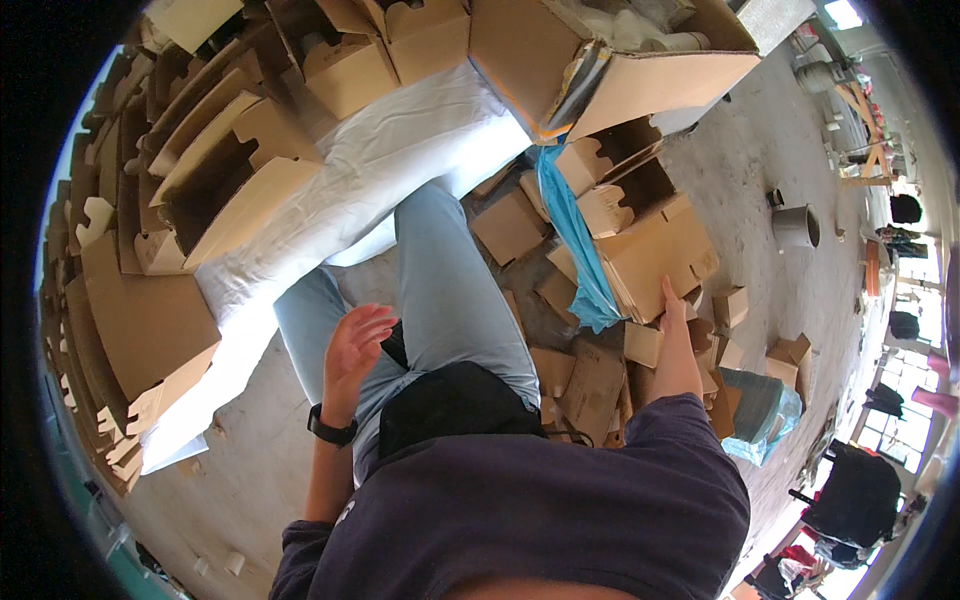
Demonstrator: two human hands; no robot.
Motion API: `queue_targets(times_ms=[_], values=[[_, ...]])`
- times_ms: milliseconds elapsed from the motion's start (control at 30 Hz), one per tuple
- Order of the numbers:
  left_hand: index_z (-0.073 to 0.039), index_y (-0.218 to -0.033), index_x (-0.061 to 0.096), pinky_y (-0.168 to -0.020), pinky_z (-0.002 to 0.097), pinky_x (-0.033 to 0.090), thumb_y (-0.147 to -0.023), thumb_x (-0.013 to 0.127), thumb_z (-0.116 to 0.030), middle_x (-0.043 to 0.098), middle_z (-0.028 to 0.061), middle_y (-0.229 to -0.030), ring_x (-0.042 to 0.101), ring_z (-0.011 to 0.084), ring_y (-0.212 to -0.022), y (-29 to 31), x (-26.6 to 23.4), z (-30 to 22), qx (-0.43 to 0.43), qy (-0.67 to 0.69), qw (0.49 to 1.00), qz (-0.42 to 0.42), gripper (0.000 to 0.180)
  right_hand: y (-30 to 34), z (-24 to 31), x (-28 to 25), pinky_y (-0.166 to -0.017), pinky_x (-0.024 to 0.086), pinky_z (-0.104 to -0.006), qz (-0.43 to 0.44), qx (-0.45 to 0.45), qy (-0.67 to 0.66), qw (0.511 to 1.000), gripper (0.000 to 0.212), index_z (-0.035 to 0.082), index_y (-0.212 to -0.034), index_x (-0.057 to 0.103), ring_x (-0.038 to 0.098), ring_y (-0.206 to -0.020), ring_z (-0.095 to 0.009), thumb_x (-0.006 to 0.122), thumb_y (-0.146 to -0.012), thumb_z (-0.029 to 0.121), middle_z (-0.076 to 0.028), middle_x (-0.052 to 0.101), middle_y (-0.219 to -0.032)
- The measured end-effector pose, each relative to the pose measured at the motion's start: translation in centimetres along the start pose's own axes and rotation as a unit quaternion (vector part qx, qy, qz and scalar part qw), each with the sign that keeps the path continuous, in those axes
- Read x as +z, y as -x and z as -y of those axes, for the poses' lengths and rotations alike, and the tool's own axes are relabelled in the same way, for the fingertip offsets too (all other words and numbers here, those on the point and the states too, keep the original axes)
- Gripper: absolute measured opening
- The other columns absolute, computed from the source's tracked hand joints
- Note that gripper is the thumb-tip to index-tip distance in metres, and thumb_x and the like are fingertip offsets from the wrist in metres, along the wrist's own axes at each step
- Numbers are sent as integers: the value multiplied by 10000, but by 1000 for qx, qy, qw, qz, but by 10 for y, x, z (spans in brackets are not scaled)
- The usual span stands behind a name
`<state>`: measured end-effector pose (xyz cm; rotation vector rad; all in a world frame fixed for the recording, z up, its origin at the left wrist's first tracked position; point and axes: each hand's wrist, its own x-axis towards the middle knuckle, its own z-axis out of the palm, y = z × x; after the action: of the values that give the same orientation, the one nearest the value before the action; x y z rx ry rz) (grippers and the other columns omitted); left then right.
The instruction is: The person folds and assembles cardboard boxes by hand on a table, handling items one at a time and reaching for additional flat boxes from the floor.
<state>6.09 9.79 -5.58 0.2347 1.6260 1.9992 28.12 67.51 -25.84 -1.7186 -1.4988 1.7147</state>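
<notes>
My left hand (pixel 356 352) hovers over my lap with loosely bent fingers and nothing in it. On the right, my right hand (pixel 674 308) is stretched out against the near edge of a stack of flat brown cardboard pieces (pixel 652 252); some of its fingers are hidden. A crumpled blue plastic strip (pixel 574 240) lies along the left side of that stack. Several folded, open-topped cardboard boxes (pixel 230 190) stand in rows at the left, beside a table covered with white cloth (pixel 390 140).
A large open carton (pixel 660 85) with wrapped items stands at the far end. Loose cardboard pieces (pixel 590 385) are heaped by my right leg. A plastic-wrapped bundle (pixel 758 405) sits farther right. On the concrete floor is a grey bucket (pixel 795 227).
</notes>
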Motion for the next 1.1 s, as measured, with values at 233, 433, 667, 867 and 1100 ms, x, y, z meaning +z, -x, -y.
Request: queue_targets(times_ms=[233, 433, 667, 867, 1100], values=[[3, -1273, 403, -961, 358, 393, -868, 602, -235, 511, 164, -1236, 517, 255, -1134, 3, -3, -1, 3, -7, 1000, -11, 510, -3, 5, 15, -913, 456, -385, -167, -65, 102, 979, 955, -56, -1342, 257, 500, -1137, -270, 821, -633, 247, -200, 436, -1295], [4, -1273, 402, -959, 356, 395, -874, 598, -237, 510, 169, -1237, 520, 257, -1130, 7, -12, 1, 3, -13, 999, -36, 506, 20, 37, 24, -957, 416, -378, -255, -55, 253, 931, 955, -43, -1317, 310, 483, -1150, -314, 783, -617, 402, -211, 450, -1287], [3, -1268, 407, -956, 362, 397, -870, 602, -233, 511, 169, -1236, 524, 257, -1124, 4, -16, 3, 8, 9, 999, -39, 502, -12, 32, 21, -966, 415, -385, -281, -36, 341, 896, 1000, -63, -1303, 339, 487, -1158, -321, 773, -592, 491, -208, 468, -1275], [0, -1255, 421, -956, 350, 396, -864, 612, -234, 520, 147, -1226, 526, 247, -1121, 5, -28, 13, 5, 42, 998, -38, 494, -48, 1, 5, -906, 461, -421, -271, -16, 268, 925, 949, -91, -1308, 296, 512, -1105, -270, 801, -641, 357, -191, 475, -1266], [-11, -1231, 456, -931, 323, 420, -863, 561, -8, 547, 110, -1185, 549, 198, -1084, 14, -46, 0, 62, -26, 991, -113, 383, -8, 41, 33, -801, 489, -460, -414, -111, 383, 818, 662, 5, -1097, 513, 579, -923, -327, 716, -660, 458, -167, 556, -1084]])
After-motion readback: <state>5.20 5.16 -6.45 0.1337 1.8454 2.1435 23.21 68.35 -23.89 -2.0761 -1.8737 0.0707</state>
